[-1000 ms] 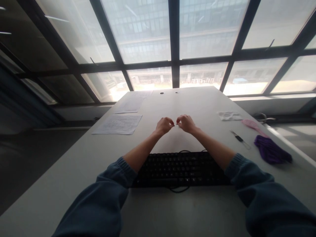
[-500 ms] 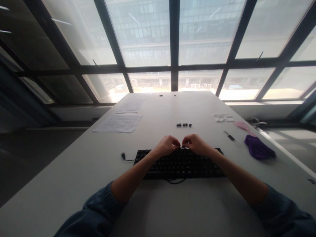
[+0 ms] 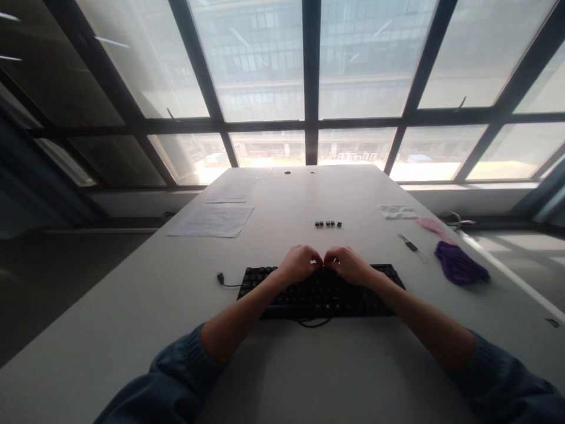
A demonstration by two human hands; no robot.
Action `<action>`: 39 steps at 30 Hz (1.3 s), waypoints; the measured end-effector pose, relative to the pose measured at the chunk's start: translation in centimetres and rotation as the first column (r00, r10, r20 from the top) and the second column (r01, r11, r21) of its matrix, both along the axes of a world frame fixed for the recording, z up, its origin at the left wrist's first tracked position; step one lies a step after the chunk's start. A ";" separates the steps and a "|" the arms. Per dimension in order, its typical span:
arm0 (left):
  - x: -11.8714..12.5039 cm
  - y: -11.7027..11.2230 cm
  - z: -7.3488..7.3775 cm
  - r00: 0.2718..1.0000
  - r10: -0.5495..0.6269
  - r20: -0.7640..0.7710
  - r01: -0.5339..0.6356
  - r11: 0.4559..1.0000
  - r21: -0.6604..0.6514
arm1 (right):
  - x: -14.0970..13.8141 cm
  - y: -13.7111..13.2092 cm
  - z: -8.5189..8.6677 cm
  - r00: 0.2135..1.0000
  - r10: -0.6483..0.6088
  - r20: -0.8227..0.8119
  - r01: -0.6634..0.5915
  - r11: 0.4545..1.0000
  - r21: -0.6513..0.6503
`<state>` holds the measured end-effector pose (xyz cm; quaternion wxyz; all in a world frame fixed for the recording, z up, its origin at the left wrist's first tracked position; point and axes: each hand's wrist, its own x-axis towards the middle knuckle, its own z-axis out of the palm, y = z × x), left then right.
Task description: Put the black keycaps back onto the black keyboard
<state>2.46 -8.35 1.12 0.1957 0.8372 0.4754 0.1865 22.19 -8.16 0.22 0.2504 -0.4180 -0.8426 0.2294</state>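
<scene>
A black keyboard (image 3: 282, 294) lies on the white table (image 3: 132, 306) in front of me. My left hand (image 3: 299, 263) and my right hand (image 3: 351, 264) hover over its far edge, fingertips pinched together and almost touching each other. What they pinch is too small to make out. A short row of several small black keycaps (image 3: 328, 224) rests on the table just beyond the hands. The keyboard's cable and plug (image 3: 220, 278) trail off to its left.
Printed sheets (image 3: 212, 221) lie at the far left. To the right are a purple cloth (image 3: 459, 265), a pink object (image 3: 435, 227), a small metal tool (image 3: 412, 246) and a clear packet (image 3: 397, 211). Large windows stand behind the table.
Both hands came back from the far middle of the table to the keyboard's far edge, leaving the row of keycaps exposed. In the last half second they settled slightly lower and closer together.
</scene>
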 end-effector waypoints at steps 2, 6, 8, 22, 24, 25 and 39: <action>0.1 -0.1 0.0 1.000 -0.010 -0.020 0.010 1.000 0.027 | 0.0 -0.1 0.1 1.000 0.028 -0.004 -0.028 0.999 0.029; 0.1 0.0 0.0 0.999 -0.030 -0.012 0.031 0.998 0.049 | 0.0 -0.1 0.0 0.999 0.045 -0.009 -0.045 0.998 0.042; 0.1 0.0 0.0 1.000 -0.029 -0.002 0.029 0.999 0.033 | 0.0 0.0 -0.1 0.999 0.044 -0.006 -0.044 0.998 0.042; -0.3 0.5 0.1 0.993 0.026 0.117 -0.018 0.997 -0.076 | 0.1 0.3 -0.5 1.000 0.009 0.021 -0.010 1.000 0.009; -0.4 0.6 0.1 0.991 0.024 0.134 -0.009 0.994 -0.109 | 0.2 0.2 -0.5 1.000 0.007 0.023 -0.007 1.000 0.001; -0.4 0.6 0.0 0.991 0.021 0.134 -0.004 0.993 -0.120 | 0.2 0.2 -0.4 1.000 0.006 0.023 -0.006 1.000 -0.004; -0.3 0.7 -0.7 0.986 -0.061 0.155 0.068 0.997 -0.040 | 0.2 0.1 -0.3 1.000 0.013 0.016 -0.013 1.000 -0.011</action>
